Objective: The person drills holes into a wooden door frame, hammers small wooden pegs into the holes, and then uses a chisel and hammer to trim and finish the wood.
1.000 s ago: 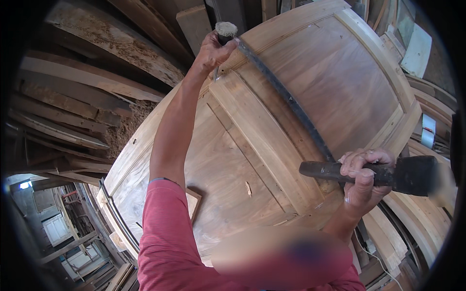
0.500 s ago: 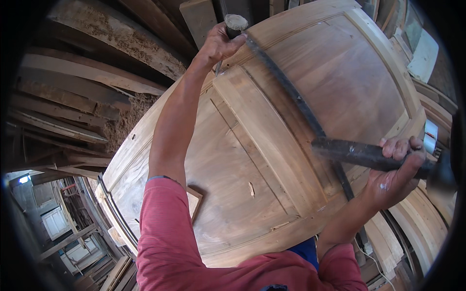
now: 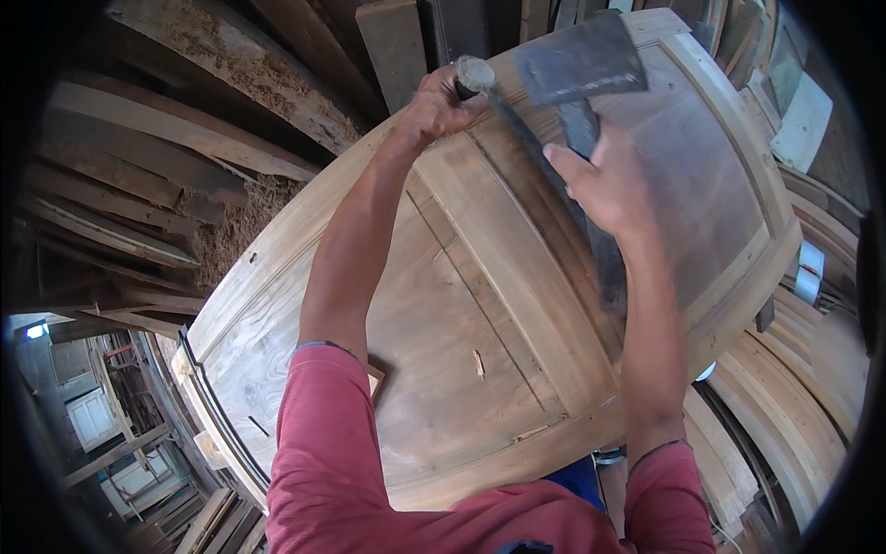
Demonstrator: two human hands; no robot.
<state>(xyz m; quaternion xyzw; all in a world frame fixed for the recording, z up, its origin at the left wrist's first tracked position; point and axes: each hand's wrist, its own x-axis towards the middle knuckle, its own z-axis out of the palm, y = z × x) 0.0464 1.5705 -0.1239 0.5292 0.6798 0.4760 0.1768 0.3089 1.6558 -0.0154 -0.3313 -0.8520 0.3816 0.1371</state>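
Note:
My left hand is wrapped round the upright handle of a chisel with a pale, worn top, at the far edge of a panelled wooden door. Its blade is hidden below my fist. My right hand grips the dark handle of a mallet, whose broad, blocky head is raised just right of the chisel top, apart from it. A long dark metal bar runs across the door, passing under my right hand. A wide pale rail crosses the door's middle.
Wood chips lie on the near panel, and a small wooden block sits beside my left sleeve. Rough boards and sawdust fill the far left. Curved planks are stacked at the right.
My right hand has swung the mallet from the lower right up and leftward, close to the chisel. My left hand, still on the chisel, appears slightly farther right and lower in view.

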